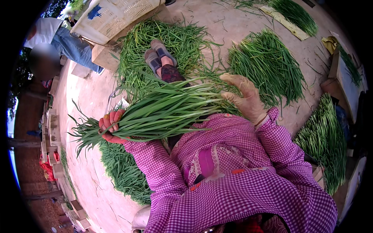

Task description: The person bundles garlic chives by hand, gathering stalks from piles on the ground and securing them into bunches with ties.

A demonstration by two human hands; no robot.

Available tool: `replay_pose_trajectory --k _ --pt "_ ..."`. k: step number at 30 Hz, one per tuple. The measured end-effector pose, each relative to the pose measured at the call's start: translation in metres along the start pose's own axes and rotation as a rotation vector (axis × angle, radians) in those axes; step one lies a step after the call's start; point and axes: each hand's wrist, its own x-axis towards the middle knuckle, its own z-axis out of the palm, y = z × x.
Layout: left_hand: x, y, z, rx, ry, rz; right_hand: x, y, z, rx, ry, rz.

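A long bunch of garlic chives (167, 106) lies crosswise over my lap, green leaf ends to the left and pale stem ends to the right. My left hand (111, 126), in a reddish glove, wraps its fingers round the leafy end. At the stem end, my right hand (244, 95) wears a thin yellowish glove; its thumb and fingers are spread apart with nothing gripped between them. Some stems fan out unevenly close to its fingertips. Beneath and beyond the bunch, a loose heap of chives (136, 50) covers the floor around my shoes (158, 54).
Another chive pile (266, 68) lies ahead to the right, and a neatly stacked one (324, 147) is at the right. More chives (126, 171) lie by my left arm. A cream plastic basket (116, 19) stands far left, near a seated person in jeans (72, 44).
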Motion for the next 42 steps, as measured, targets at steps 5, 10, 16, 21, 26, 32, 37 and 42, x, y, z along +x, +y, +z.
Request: replay_pose_trajectory --k 5,10,16,21,26,32,37,42 --pt "-0.001 -0.017 0.012 -0.003 0.015 0.033 0.005 -0.021 0.030 -0.470 0.051 -0.374" --pt "0.000 -0.008 0.010 0.014 -0.099 0.009 0.000 0.007 0.006 -0.400 0.165 -0.092" --pt "0.004 0.001 0.024 0.007 -0.301 -0.098 -0.025 0.072 -0.030 -0.032 -0.213 0.463" --pt "0.026 -0.012 0.034 -0.179 -0.660 -0.264 0.003 0.048 -0.020 0.371 -0.315 0.450" --pt "0.055 -0.025 0.057 -0.150 -0.852 -0.382 0.027 -0.003 -0.019 0.800 -0.422 0.332" --pt "0.093 -0.050 0.088 0.356 -0.671 -0.297 0.018 -0.014 -0.037 1.007 -0.545 0.407" --pt "0.104 -0.104 0.104 0.605 -0.821 -0.546 -0.012 -0.017 -0.008 1.300 -0.676 0.502" --pt "0.042 -0.165 0.114 0.837 -1.110 -0.922 -0.022 -0.010 0.011 1.802 -0.664 0.725"
